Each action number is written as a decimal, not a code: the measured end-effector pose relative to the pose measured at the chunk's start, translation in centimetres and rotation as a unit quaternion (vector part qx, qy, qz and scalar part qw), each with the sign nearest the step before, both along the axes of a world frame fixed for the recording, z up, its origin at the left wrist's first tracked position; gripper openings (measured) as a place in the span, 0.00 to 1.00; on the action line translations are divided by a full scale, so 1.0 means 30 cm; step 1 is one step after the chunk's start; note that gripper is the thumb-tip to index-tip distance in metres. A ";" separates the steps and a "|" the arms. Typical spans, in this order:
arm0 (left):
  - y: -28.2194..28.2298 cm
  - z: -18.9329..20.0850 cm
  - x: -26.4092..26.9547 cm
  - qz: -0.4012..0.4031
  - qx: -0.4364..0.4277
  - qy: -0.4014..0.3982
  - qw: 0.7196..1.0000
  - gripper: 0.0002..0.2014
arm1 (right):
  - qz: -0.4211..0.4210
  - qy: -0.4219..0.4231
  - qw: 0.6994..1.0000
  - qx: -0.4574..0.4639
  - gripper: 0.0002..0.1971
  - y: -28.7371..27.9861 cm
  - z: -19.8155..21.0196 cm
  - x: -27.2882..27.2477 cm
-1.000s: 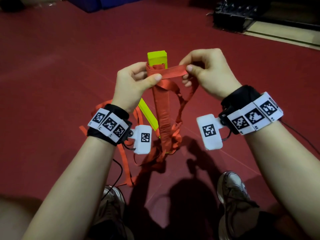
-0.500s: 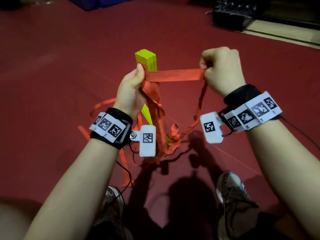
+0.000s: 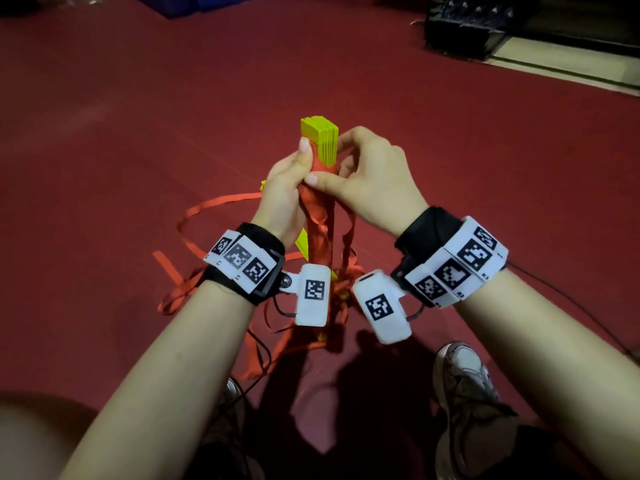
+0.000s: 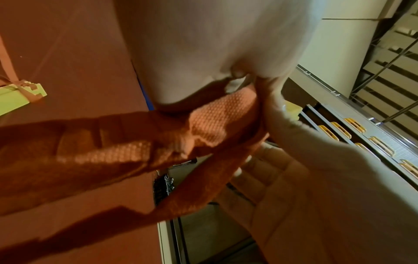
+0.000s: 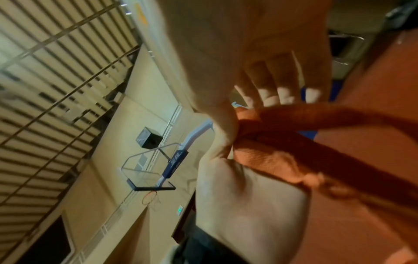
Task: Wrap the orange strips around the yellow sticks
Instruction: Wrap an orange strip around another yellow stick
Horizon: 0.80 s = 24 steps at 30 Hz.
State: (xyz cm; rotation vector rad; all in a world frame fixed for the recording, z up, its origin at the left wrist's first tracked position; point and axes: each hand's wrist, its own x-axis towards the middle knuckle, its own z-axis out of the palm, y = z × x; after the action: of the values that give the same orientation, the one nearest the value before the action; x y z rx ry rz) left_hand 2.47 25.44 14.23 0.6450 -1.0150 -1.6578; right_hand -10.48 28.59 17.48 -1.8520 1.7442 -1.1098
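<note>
A bundle of yellow sticks [image 3: 320, 133] stands upright in front of me, its top poking out above both hands. An orange strip [image 3: 320, 216] is wound around the bundle just under the top, and its loose lengths hang to the floor. My left hand [image 3: 287, 181] grips the wrapped bundle from the left, thumb up along its side. From the right, my right hand [image 3: 367, 174] pinches the strip against the sticks with thumb and curled fingers. The left wrist view shows the strip [image 4: 203, 125] close up and another yellow stick [image 4: 13, 100] lying on the floor.
Loose orange strips [image 3: 207, 216] curl over the red floor [image 3: 104, 133] to the left and below my wrists. My shoes [image 3: 464, 386] are at the bottom. Black equipment [image 3: 460, 32] sits far back right, and a blue mat [image 3: 194, 1] lies at the far edge.
My right hand, which held the strip stretched taut out to the right, has come back to the bundle. The strip now lies against the sticks and both hands meet there.
</note>
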 end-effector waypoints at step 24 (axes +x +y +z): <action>-0.009 0.024 0.013 -0.053 0.042 -0.031 0.997 0.29 | 0.166 -0.026 0.985 -0.038 0.18 -0.019 0.005 -0.064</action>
State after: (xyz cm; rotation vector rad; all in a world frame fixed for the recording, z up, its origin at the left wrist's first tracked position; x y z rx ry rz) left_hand 2.88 25.18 14.95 0.7119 -1.0430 -1.7908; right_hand -12.40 28.02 17.63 -2.0456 1.3172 -1.0914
